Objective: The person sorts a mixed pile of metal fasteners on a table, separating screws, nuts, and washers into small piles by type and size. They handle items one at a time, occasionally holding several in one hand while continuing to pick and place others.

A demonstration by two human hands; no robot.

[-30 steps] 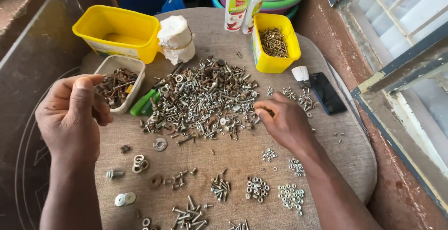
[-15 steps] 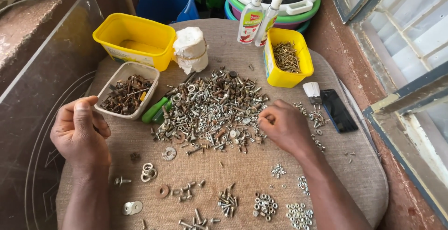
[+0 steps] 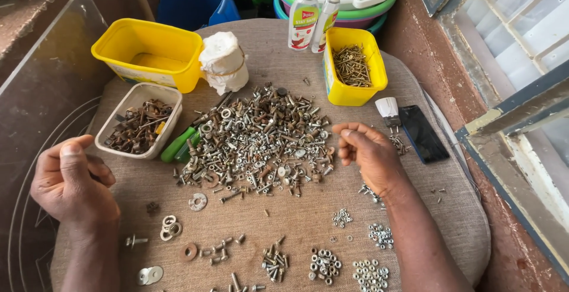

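A big heap of mixed screws, nuts and washers lies in the middle of a round table covered in brown cloth. My right hand hovers at the heap's right edge, fingertips pinched together; whether it holds a small piece I cannot tell. My left hand rests at the table's left edge, fingers loosely curled, with nothing visible in it. Small sorted groups of nuts, washers and bolts lie along the near edge.
A white tub of rusty hardware and a green-handled tool sit left of the heap. Behind are an empty yellow tub, a white wrapped bundle, a yellow tub of screws, two white bottles, a black phone.
My right hand has lifted off the heap and drawn back to its right edge. My left hand has slid outward to the left. The view has moved closer.
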